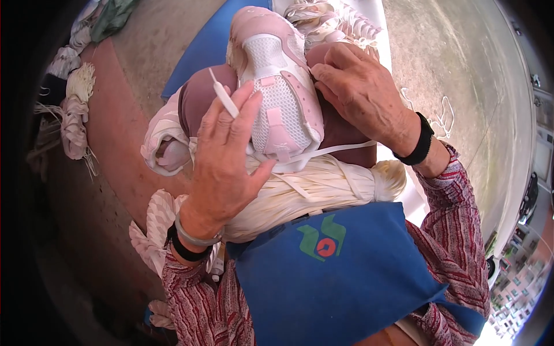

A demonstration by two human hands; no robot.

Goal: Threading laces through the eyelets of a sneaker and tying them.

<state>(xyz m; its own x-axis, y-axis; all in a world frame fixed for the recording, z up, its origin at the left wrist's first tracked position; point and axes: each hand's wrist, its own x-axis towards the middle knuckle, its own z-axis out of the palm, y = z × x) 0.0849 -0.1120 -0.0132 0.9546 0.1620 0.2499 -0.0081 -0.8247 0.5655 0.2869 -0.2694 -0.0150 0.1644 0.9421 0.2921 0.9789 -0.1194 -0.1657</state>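
A pink and white mesh shoe upper [283, 109] rests on my lap between my knees. My left hand [228, 158] lies along its left side, fingers mostly stretched. Between those fingers sits a slim white tool with a thin pointed tip [225, 99]. At the upper's right edge, the thumb and fingers of my right hand [363, 89] pinch together; whatever they hold is hidden. A white shoelace [337, 148] runs from the near end of the upper toward the right, below my right hand. A thick bundle of cream laces [311, 187] lies across my lap.
Another pink and white upper [167, 147] is by my left knee. More uppers [332, 20] are piled at the far side, and striped pale ones [156, 228] lie at the left. A blue apron [340, 277] covers my front. Loose white string [444, 118] lies on the floor at right.
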